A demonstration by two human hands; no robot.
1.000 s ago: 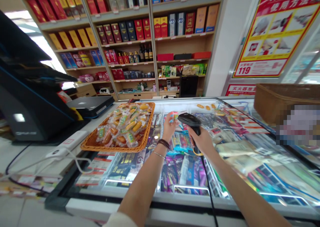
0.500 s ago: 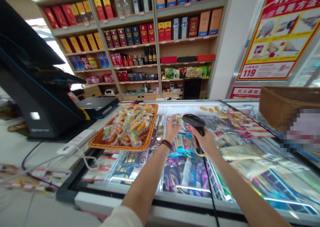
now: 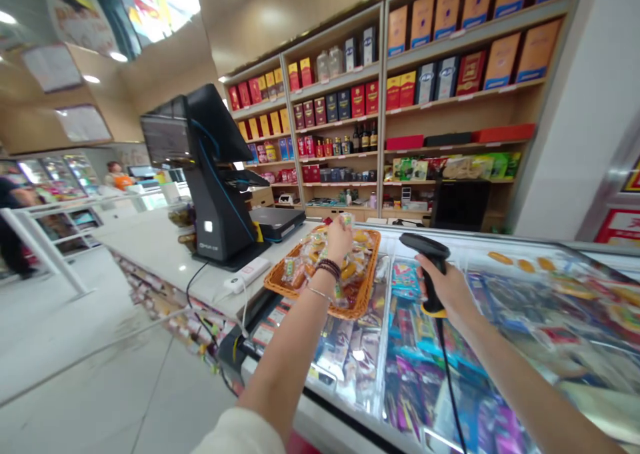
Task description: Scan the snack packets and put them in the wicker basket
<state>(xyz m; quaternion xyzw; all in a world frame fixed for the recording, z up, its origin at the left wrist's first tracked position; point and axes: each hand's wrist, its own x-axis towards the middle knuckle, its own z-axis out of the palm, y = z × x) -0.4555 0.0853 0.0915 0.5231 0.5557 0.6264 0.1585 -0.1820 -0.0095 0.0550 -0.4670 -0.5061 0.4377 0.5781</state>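
My left hand (image 3: 340, 241) is over the far part of an orange wicker basket (image 3: 354, 313), fingers closed on a small wrapped snack (image 3: 347, 219) in clear and green plastic. Beneath and around it lie several similar wrapped snacks (image 3: 354, 265), yellow and brown inside. My forearm hides part of the basket. In my right hand (image 3: 449, 286) is a black barcode scanner (image 3: 426, 243), held by its handle above the glass-topped freezer (image 3: 475, 231). Its cord (image 3: 450, 387) hangs down towards me.
Left of the basket stand a dark checkout terminal (image 3: 213, 194), a flat black scale (image 3: 277, 221) and a white power strip (image 3: 247, 274) with cables. Colourful packets (image 3: 407, 277) show inside the freezer. Shelves of boxed goods (image 3: 340, 107) line the back; people appear far left.
The view has swung left. My left hand has moved from above the freezer glass to the basket. My right hand still holds the scanner over the freezer.
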